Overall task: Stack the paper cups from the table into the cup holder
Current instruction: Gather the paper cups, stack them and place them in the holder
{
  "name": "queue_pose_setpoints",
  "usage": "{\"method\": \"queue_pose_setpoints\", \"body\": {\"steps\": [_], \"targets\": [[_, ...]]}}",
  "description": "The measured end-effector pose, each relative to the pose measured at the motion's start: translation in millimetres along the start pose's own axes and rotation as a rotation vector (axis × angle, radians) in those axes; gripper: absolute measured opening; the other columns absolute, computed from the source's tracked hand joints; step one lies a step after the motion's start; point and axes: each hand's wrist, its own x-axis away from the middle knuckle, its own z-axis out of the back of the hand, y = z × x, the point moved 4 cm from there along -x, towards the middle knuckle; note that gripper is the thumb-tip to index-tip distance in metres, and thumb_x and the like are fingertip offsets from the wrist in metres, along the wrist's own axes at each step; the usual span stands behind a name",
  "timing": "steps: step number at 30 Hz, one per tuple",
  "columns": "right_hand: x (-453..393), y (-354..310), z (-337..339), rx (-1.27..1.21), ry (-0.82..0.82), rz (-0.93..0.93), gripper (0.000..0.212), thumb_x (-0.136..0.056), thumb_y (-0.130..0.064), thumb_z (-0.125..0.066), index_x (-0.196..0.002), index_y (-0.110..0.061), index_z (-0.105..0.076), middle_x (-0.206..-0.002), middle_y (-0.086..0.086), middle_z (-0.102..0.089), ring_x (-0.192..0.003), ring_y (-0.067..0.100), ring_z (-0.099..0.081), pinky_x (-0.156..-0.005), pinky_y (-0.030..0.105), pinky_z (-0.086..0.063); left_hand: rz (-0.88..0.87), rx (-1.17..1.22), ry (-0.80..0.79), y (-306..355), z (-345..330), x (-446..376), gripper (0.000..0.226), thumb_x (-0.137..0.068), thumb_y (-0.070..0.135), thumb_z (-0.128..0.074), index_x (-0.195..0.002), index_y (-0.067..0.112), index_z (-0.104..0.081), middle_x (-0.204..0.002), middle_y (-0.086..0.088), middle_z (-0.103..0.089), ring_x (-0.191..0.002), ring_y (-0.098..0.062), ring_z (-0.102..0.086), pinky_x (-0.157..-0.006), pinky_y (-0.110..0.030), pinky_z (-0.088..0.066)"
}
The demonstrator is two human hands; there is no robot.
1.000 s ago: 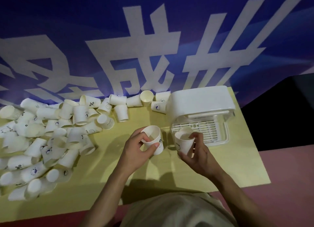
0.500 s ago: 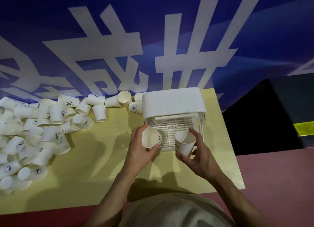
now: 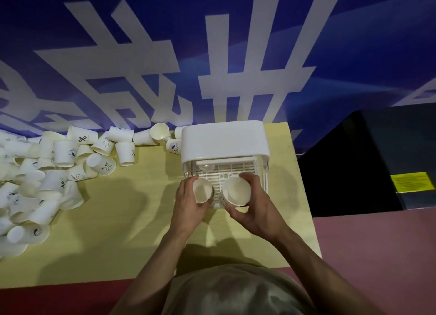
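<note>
White paper cups [image 3: 63, 153] with dark printed marks are lying on a pale yellow table [image 3: 122, 220]; a white cup holder [image 3: 224, 137] is sitting before a blue banner [image 3: 212, 31] showing white characters.

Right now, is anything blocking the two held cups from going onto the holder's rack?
Nothing visible. The left hand and right hand hold their cups over the cup holder's open front grid.
</note>
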Motion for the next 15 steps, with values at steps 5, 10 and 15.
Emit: {"method": "queue_pose_setpoints", "body": {"steps": [5, 10, 15], "targets": [[-14, -2, -15, 0.084, -0.047, 0.113, 0.075, -0.085, -0.043, -0.083, -0.140, -0.024, -0.036, -0.125, -0.011, -0.057, -0.103, 0.008, -0.061, -0.080, 0.017, -0.051, 0.015, -0.001, -0.082, -13, -18, -6, 0.086, -0.070, 0.018, -0.093, -0.144, 0.016, -0.049, -0.138, -0.003, -0.050, -0.130, -0.025, -0.051, -0.107, -0.031, -0.039], [-30, -2, -36, 0.158, -0.113, 0.257, 0.074, -0.089, -0.032, -0.081, -0.144, -0.004, -0.039, -0.134, 0.006, -0.052, -0.113, 0.014, -0.056, -0.090, 0.005, -0.039, 0.025, 0.088, -0.123, -21, -19, -9, 0.089, -0.069, 0.019, -0.093, -0.146, 0.019, -0.049, -0.139, 0.001, -0.050, -0.130, -0.013, -0.049, -0.111, -0.032, -0.041], [-45, 5, -53, 0.217, -0.127, 0.348, 0.071, -0.093, -0.028, -0.074, -0.148, -0.004, -0.037, -0.141, 0.012, -0.049, -0.124, 0.026, -0.056, -0.099, 0.035, -0.052, 0.074, 0.155, -0.177, -26, -17, -6, 0.080, -0.074, 0.020, -0.088, -0.143, 0.028, -0.048, -0.129, 0.011, -0.046, -0.122, -0.003, -0.048, -0.095, -0.006, -0.038]]}}
